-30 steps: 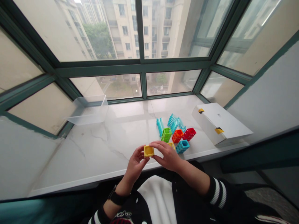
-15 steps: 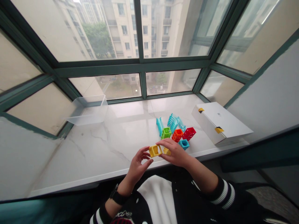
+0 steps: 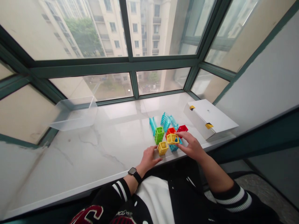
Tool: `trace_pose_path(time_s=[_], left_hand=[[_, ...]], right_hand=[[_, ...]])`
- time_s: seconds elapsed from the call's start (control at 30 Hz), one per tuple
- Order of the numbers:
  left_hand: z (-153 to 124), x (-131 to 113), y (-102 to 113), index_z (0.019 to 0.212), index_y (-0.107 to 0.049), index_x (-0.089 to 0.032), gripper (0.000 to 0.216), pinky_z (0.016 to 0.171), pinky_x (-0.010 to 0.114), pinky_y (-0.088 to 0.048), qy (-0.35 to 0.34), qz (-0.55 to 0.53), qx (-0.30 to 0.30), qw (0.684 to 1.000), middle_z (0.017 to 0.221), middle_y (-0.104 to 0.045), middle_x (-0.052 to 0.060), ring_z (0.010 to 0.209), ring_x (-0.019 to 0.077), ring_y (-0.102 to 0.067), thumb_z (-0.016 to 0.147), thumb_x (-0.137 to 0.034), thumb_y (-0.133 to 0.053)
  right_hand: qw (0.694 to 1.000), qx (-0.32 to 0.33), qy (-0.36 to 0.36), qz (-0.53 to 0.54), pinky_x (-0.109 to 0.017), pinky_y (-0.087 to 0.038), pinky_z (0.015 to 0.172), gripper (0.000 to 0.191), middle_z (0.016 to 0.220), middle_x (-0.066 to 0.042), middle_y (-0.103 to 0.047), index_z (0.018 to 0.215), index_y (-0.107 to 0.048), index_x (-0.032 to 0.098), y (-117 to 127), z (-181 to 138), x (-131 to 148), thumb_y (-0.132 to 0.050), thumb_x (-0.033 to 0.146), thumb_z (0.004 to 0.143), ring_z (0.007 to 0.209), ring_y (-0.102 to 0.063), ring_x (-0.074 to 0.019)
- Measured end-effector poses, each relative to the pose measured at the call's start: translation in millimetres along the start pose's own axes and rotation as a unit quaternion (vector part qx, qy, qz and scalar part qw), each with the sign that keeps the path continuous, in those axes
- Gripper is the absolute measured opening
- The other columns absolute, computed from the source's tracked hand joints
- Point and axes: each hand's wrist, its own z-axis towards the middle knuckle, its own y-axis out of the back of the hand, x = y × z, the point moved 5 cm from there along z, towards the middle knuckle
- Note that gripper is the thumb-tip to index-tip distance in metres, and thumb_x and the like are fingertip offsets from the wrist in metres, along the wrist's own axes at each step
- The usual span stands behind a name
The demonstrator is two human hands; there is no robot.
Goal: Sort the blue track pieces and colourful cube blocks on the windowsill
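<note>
With one yellow block (image 3: 173,138) pinched in my right hand (image 3: 192,147), I'm at the stacking step beside the pile.

My right fingers are closed on that yellow block, held just above the blue block (image 3: 173,147) at the near edge of the cluster; my left hand (image 3: 149,157) rests with loose, half-open fingers against a second yellow block (image 3: 162,148) standing on the sill (image 3: 98,149), not clearly gripping it. I judge the two yellows are being placed, so the next move calls for a steady lowering and square alignment before letting go. Behind them stand the green block (image 3: 159,134), orange block (image 3: 170,130), red block (image 3: 182,128) and teal ramps (image 3: 165,120). The clear tub (image 3: 74,113), far left, looks to hold nothing; the white box (image 3: 209,118), right, is shut, its contents hidden.
</note>
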Motion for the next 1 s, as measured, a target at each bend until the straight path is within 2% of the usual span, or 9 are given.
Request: trace_pose_path(time_s=[0.17,0.33,0.63,1.0], left_hand=[[3.2,-4.5,-7.1,0.125,-0.065,-0.026,0.05,0.096,0.043,-0.048,-0.019,0.074,-0.028,0.997,0.12,-0.074,0.007,0.11,0.0284,-0.066,0.08,-0.04,-0.084],[2.4,-4.9,-4.5,0.121,-0.067,-0.028,0.037,0.095,0.042,-0.048,-0.023,0.083,-0.021,0.996,0.119,-0.074,0.005,0.109,0.0269,-0.066,0.087,-0.037,-0.079],[2.6,-4.1,-7.7,0.128,-0.065,-0.027,0.04,0.098,0.044,-0.047,-0.034,0.099,-0.004,0.995,0.125,-0.073,0.007,0.114,0.0279,-0.064,0.09,-0.036,-0.074],[2.3,-5.2,-7.7,0.127,-0.064,-0.027,0.039,0.098,0.044,-0.046,-0.034,0.104,0.001,0.994,0.126,-0.072,0.007,0.115,0.0276,-0.063,0.09,-0.033,-0.075]], right_hand=[[1.0,0.0,0.005,0.005,-0.053,-0.053,0.109,0.045,0.132,-0.01,-0.071,0.138,-0.064,0.027,-2.8,-5.2,-8.2,-0.069,0.03,0.093,0.123,-0.065,-0.0317],[0.999,0.023,0.016,0.017,-0.054,-0.053,0.108,0.046,0.131,-0.009,-0.071,0.139,-0.064,0.029,-13.0,2.1,-7.1,-0.07,0.03,0.094,0.123,-0.065,-0.032],[0.996,0.087,0.029,0.013,-0.055,-0.051,0.108,0.043,0.128,-0.012,-0.074,0.136,-0.067,0.026,-32.2,10.3,-3.2,-0.072,0.029,0.093,0.12,-0.067,-0.0321],[0.991,0.128,0.03,-0.026,-0.052,-0.049,0.105,0.041,0.124,-0.011,-0.075,0.131,-0.068,0.024,-44.4,15.1,-0.1,-0.074,0.025,0.091,0.117,-0.067,-0.0311]])
